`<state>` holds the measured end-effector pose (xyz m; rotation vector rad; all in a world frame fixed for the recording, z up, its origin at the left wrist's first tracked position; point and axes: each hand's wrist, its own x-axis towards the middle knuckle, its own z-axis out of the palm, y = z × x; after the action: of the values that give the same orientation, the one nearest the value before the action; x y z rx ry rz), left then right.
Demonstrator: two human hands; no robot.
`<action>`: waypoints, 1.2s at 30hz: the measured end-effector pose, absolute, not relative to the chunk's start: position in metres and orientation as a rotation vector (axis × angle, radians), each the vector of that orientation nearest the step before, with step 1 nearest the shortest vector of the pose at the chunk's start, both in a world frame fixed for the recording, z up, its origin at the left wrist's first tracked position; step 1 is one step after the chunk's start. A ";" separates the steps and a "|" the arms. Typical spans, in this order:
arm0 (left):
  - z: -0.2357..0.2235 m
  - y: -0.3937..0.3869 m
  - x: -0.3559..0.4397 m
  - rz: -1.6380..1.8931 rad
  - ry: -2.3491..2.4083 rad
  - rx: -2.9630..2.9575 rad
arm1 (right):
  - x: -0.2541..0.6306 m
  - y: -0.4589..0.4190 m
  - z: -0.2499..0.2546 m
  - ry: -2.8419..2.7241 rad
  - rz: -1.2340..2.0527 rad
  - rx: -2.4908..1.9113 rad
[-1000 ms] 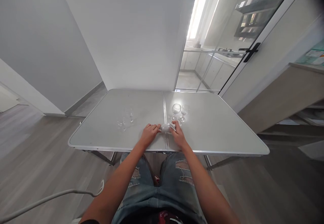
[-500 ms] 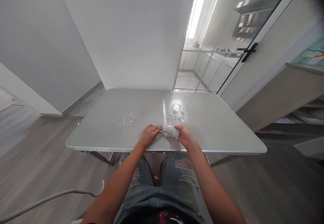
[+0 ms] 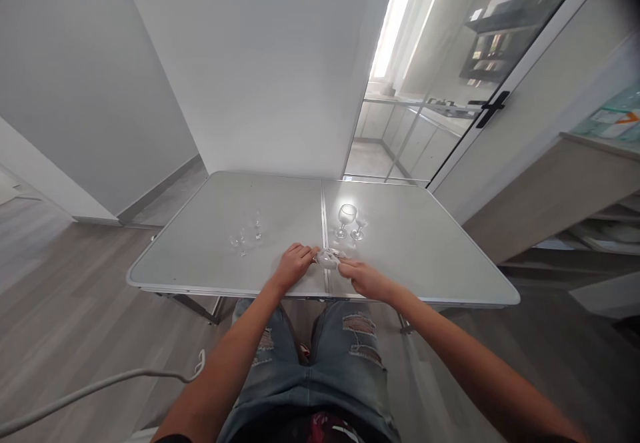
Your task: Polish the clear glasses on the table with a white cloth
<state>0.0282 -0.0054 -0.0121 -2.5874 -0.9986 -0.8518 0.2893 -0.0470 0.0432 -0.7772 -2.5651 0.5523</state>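
Over the table's seam, a clear stemmed glass (image 3: 328,260) is held on its side, its bowl towards the right. My left hand (image 3: 296,263) is closed around its stem end. At the bowl's mouth my right hand (image 3: 363,276) is closed on a white cloth (image 3: 334,252), part of which shows against the glass. The fingertips of this hand are partly hidden. Just beyond my hands, a round-bowled stemmed glass (image 3: 347,215) stands upright, with a smaller stemmed glass (image 3: 358,229) close on its right.
Several small clear glasses (image 3: 244,237), hard to make out, stand on the left half of the pale folding table (image 3: 410,256). A wall (image 3: 270,83) rises behind it, beside a glazed door (image 3: 415,116). A shelf unit (image 3: 565,189) is at the right; a cable (image 3: 110,379) runs at lower left.
My right hand has turned and shifted a little left and down, its forearm swinging outward to the right. Less of the cloth shows. My left hand keeps its hold on the glass.
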 end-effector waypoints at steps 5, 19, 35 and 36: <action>-0.015 -0.003 0.028 -0.874 -1.011 -2.606 | 0.300 -0.031 0.056 -2.947 -0.202 -0.478; -0.014 -0.003 0.028 -0.929 -0.967 -2.575 | 0.280 -0.041 0.065 -2.181 1.086 -0.940; -0.017 -0.001 0.030 -0.982 -1.078 -2.600 | 0.271 -0.047 0.067 -1.489 1.544 -0.942; -0.018 -0.001 0.030 -0.981 -1.078 -2.609 | 0.275 -0.045 0.068 -1.694 1.431 -0.958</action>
<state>0.0302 -0.0011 -0.0176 -2.6089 -1.0776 -0.9807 0.2748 -0.0454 0.0678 -0.9584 -1.6935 1.4307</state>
